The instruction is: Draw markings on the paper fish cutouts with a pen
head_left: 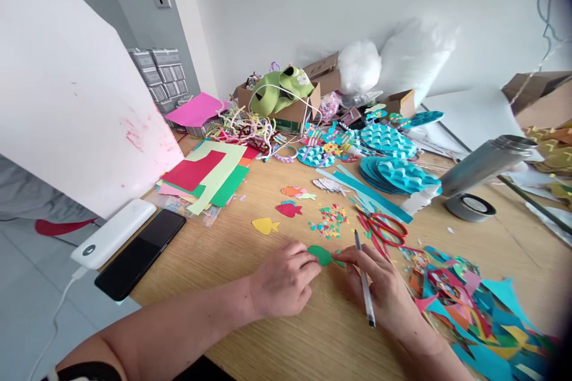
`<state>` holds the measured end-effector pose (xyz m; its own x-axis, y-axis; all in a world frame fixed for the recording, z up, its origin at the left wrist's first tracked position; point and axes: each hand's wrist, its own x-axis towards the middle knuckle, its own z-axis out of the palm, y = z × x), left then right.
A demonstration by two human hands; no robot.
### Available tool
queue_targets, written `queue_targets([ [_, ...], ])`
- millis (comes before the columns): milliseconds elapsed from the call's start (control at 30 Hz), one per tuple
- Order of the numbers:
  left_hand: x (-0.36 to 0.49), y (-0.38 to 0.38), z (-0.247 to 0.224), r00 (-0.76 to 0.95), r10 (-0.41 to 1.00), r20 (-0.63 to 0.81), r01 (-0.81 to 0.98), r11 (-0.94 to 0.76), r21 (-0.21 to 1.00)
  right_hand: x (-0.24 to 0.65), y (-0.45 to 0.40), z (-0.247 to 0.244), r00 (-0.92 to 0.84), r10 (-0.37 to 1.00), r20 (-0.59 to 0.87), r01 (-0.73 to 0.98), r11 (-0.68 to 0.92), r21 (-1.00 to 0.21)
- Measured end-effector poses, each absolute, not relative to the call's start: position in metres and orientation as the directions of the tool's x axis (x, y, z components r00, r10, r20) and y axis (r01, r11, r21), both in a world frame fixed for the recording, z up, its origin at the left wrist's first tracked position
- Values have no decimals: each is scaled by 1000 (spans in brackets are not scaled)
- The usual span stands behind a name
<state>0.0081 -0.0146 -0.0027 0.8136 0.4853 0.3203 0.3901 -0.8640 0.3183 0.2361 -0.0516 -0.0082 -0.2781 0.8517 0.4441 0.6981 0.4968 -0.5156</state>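
A green paper fish [320, 255] lies between my hands near the table's front edge. My left hand [288, 278] is closed, its curled fingers on the fish's left end. At the tail end, my right hand [378, 280] pinches the paper with thumb and forefinger. A pen [365, 286] with a clear barrel also sits in the right hand, slanting across the fingers. Just beyond lie a yellow paper fish [265, 225], a red paper fish [289, 209], an orange paper fish [292, 191] and a heap of small coloured paper bits [330, 221]. Red-handled scissors [386, 230] rest beyond my right hand.
Coloured paper sheets [210, 172] are stacked at left, near a black phone [140, 253] and a white power bank [114, 232]. Paper scraps [482, 309] spread at right. Farther back stand a metal flask [485, 164], its lid [471, 207] and blue textured discs [397, 175].
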Motion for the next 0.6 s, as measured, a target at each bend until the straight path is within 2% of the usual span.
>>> queue_targets([
  [467, 10, -18, -4, 858, 451, 245, 383, -881, 280, 234, -49, -12, -269, 848, 456, 727, 490, -481],
  [600, 9, -15, 1, 787, 546, 286, 453, -827, 333, 233, -50, -12, -264, 849, 458, 734, 484, -475],
])
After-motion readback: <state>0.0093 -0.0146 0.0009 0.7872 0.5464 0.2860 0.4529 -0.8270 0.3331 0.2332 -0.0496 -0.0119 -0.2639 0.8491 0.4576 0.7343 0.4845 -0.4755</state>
